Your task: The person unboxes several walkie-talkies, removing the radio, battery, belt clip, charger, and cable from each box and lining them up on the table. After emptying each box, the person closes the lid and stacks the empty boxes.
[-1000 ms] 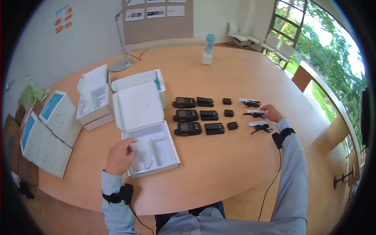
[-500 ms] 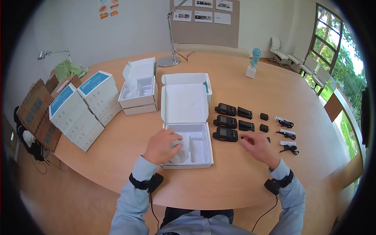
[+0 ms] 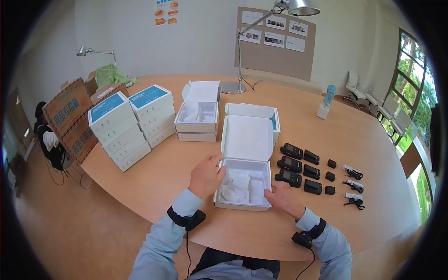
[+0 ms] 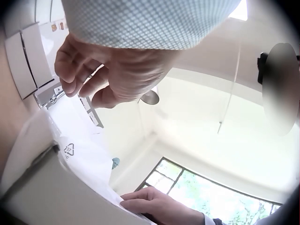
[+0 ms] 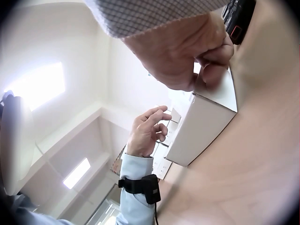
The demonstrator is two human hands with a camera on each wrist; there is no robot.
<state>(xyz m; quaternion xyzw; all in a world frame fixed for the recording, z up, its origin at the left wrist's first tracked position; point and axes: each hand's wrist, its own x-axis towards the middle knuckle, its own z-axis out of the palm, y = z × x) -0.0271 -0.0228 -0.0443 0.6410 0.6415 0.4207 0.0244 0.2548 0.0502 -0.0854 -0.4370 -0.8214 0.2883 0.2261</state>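
An open white box [image 3: 242, 205] with its lid raised stands in front of the person, a clear plastic bag [image 3: 234, 186] lying in its tray. At its left wall is the left hand [image 3: 206, 177], fingers loosely bent; the left wrist view shows that hand [image 4: 117, 70] above the box with nothing in its fingers. The right hand [image 3: 285, 198] grips the box's right wall near the front corner, thumb on the rim; in the right wrist view its fingers [image 5: 218, 70] bend over the box side [image 5: 206, 122].
Right of the box lie three black devices [image 3: 288, 178], three black clips [image 3: 312, 186], three black adapters [image 3: 330, 190] and three cable bundles [image 3: 354, 202]. White boxes [image 3: 126, 151] are stacked left; another open box [image 3: 197, 133] and a lamp [image 3: 232, 87] stand behind.
The right hand has moved left from the cables to the box's right wall. The left hand has stayed by the box's left side. The head view has swung leftward.
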